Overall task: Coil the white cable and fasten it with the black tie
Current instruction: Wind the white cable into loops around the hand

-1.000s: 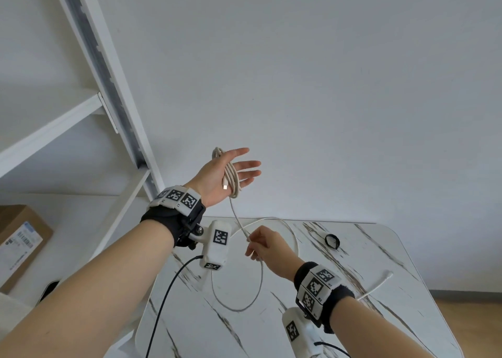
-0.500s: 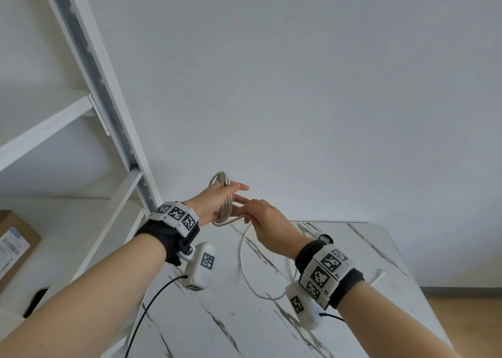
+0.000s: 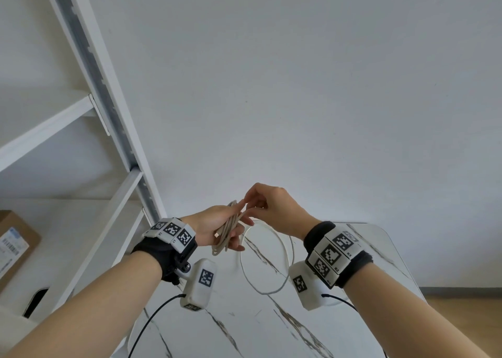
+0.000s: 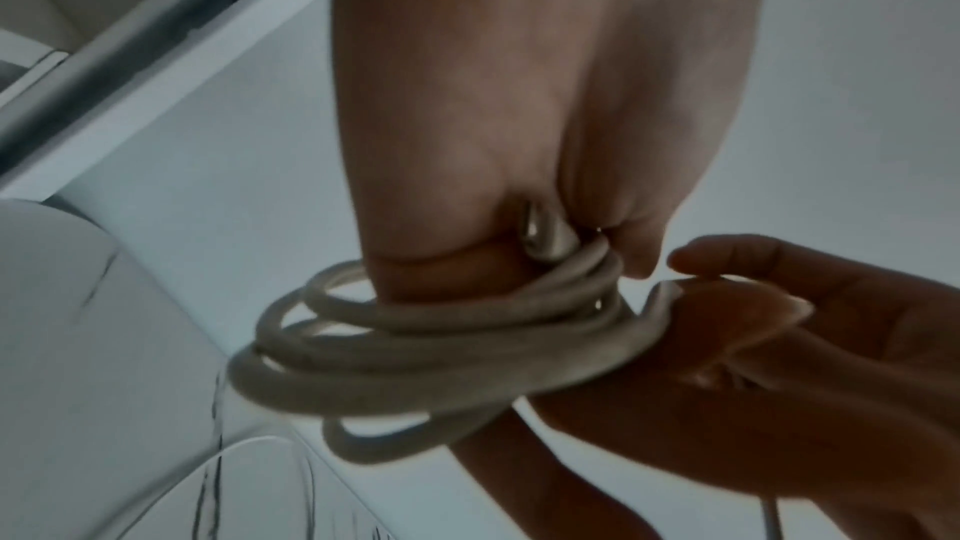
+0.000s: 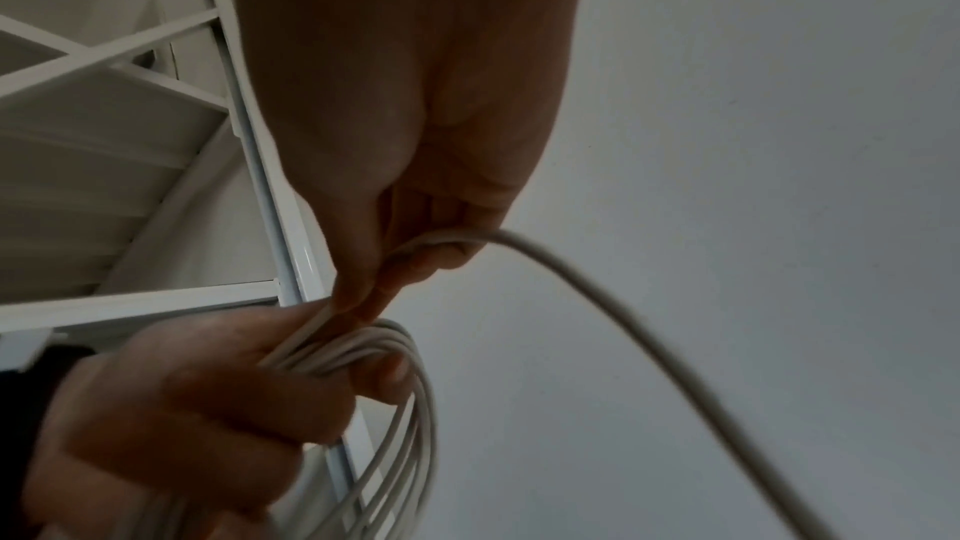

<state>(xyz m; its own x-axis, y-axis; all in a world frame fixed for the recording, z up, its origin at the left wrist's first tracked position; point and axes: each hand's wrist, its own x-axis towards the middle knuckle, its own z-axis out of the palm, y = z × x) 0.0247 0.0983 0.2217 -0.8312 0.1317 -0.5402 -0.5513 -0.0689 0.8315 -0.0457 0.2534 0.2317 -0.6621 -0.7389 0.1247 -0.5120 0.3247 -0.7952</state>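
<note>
The white cable (image 3: 227, 231) is wound in several loops round my left hand (image 3: 239, 221), which is raised above the marble table (image 3: 271, 330). In the right wrist view the left thumb presses the loops (image 5: 384, 348) against its fingers. A metal plug tip (image 4: 540, 239) pokes out between the left fingers. My right hand (image 3: 248, 204) pinches the free strand (image 5: 597, 286) between thumb and forefinger, right at the left fingertips. The remaining cable hangs in a slack loop (image 3: 284, 273) down to the table. No black tie shows in any view.
A white metal shelf rack (image 3: 108, 99) stands close on the left, with a cardboard box (image 3: 16, 243) on its lower level. A plain white wall is behind. The table's right edge (image 3: 402, 262) borders a wooden floor (image 3: 461, 303).
My right hand rose from near the table with the strand and met the left fingertips. The slack loop on the table has shrunk. The black tie is now out of sight.
</note>
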